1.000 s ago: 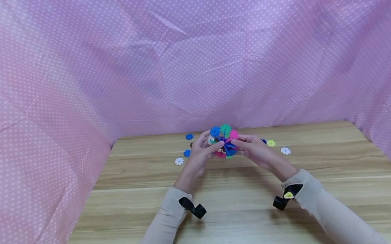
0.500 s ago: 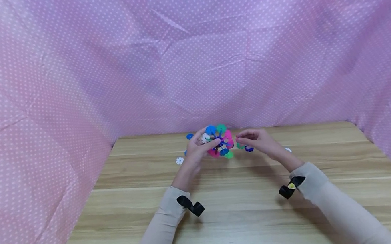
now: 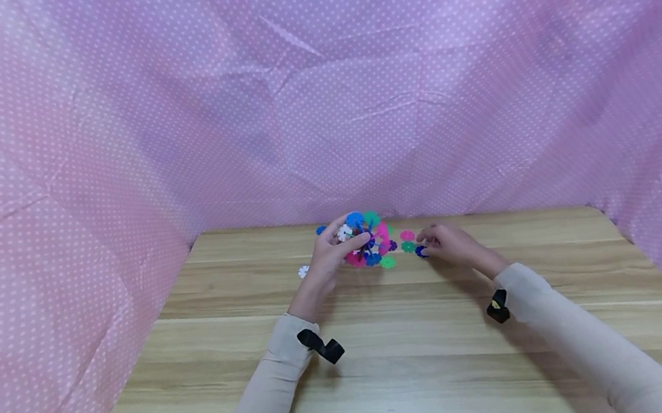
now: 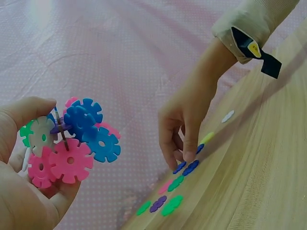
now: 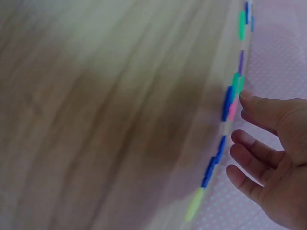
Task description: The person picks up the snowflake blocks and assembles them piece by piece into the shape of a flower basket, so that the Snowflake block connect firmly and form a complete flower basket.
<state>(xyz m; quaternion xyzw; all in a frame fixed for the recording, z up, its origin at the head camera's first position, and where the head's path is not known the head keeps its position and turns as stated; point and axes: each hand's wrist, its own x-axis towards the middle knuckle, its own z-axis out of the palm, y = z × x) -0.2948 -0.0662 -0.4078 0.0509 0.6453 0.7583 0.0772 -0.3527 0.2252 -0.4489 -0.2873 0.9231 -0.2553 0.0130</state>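
My left hand (image 3: pixel 326 259) grips a cluster of interlocked snowflake discs (image 4: pixel 72 161), raised above the table. Pink, blue, green, white and purple discs make it up, and the thumb presses at its middle. Over the table to its right, my right hand (image 3: pixel 453 247) reaches down with thumb and fingers spread. Its fingertips are right at a dark blue snowflake disc (image 4: pixel 191 167) lying flat. In the right wrist view, the thumb and the other fingers stand apart with nothing between them.
Loose discs lie in a loose band on the wooden table (image 3: pixel 386 364): green (image 4: pixel 172 205), purple (image 4: pixel 158 203), pink (image 3: pixel 407 235), yellow (image 5: pixel 194 204), and white ones (image 4: pixel 228 116) at either side. A pink dotted cloth (image 3: pixel 319 99) hangs behind the table.
My right hand has left the cluster and moved right and down to the loose discs. The left hand keeps hold of the cluster and has shifted slightly left.
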